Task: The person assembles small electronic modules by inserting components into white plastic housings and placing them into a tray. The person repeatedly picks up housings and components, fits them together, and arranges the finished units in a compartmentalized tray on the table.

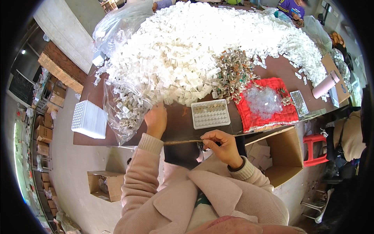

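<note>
My left hand (pixel 156 120) reaches to the near edge of a big heap of small white plastic pieces (pixel 167 66), next to a clear plastic bag (pixel 124 117) with more such pieces in it. Its fingertips are hidden by the hand and the pieces. At the table's front edge my right hand (pixel 223 147) is closed, thumb and forefinger pinched together; whatever lies between them is too small to make out. Just beyond it sits a white tray (pixel 210 120) with rows of round cells, the far row holding tan round parts.
A stack of white trays (pixel 89 119) stands on the table's left. To the right are shiny metal parts (pixel 233 74), a red cloth (pixel 249 117) under clear bits, and a pink bottle (pixel 325 84). Below stand an open carton (pixel 286 156) and a red stool (pixel 314 150). Another person (pixel 292 8) sits across the table.
</note>
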Demonstrator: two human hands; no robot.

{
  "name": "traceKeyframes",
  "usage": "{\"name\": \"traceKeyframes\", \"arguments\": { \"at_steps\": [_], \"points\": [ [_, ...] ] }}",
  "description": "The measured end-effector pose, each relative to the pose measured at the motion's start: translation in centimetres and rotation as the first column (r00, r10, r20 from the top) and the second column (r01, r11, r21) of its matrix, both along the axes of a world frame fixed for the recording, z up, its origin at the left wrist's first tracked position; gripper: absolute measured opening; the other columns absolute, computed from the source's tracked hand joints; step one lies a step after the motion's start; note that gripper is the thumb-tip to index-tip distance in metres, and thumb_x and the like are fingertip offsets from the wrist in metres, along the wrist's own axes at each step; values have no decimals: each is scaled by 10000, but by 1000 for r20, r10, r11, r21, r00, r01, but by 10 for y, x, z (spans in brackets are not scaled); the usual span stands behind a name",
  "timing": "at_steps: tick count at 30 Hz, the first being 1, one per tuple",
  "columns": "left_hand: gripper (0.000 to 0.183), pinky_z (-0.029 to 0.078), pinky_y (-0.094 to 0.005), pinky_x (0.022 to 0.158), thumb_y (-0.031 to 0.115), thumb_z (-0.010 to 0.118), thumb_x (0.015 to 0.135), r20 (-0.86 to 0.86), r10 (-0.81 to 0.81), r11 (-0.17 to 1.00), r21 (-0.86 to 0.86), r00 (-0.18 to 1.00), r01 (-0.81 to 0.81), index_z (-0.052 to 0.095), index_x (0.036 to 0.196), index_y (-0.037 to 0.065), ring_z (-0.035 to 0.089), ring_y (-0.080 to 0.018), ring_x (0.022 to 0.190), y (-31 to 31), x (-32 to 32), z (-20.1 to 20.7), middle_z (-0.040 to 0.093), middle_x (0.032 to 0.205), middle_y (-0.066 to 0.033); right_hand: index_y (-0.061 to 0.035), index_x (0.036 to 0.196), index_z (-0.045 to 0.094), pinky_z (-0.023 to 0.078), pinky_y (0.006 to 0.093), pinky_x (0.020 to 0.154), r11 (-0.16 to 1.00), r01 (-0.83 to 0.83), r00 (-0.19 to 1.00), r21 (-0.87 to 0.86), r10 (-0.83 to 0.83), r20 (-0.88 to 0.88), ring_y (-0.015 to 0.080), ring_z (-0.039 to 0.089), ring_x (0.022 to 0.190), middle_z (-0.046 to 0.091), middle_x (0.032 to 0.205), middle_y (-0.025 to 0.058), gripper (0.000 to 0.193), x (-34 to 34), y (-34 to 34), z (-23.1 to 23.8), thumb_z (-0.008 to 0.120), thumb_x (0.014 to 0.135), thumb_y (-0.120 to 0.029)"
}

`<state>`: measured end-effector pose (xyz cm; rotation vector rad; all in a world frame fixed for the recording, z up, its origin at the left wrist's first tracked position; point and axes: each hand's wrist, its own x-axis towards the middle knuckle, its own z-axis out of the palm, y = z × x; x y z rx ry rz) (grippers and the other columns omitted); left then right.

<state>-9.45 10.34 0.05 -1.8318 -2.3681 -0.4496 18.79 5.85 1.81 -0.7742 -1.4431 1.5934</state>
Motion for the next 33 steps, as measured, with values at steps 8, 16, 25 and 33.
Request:
{"name": "traceKeyframes", "arguments": {
  "at_steps": [8,16,25,33],
  "points": [
    [105,533,-432,671,169,658,902,89,-72,971,234,993,49,645,916,65,672,-335,780,-20,5,-5,679,896,-143,10,1059,676,522,218,678,1000,-21,998,7,20,64,86,660,760,681,903,32,131,-2,-6,9,661,931,-13],
    [58,491,-290,491,50,589,958,884,-151,944,262,443,-201,590,949,-7,673,-152,584,-50,18,21,643,740,-95,7,1049,682,539,274,662,985,-16,988,170,-11,157,131,683,739,687,914,92,159,-25,2,15,661,937,-103],
    [271,562,-444,806,-55,564,843,207,-593,771,423,778,475,599,1108,-12,649,-410,975,-94,63,48,606,1180,-240,-5,1140,627,503,210,697,952,57,973,301,-120,195,44,624,820,681,944,32,264,-63,29,49,707,931,-144],
    [327,570,-442,813,-26,609,833,142,-677,673,516,722,529,584,1158,-11,627,-407,1058,-85,73,66,609,1176,-234,7,1073,654,510,203,678,922,58,964,383,-152,218,43,616,767,689,907,7,189,-56,46,44,718,899,-31]
  ]
}}
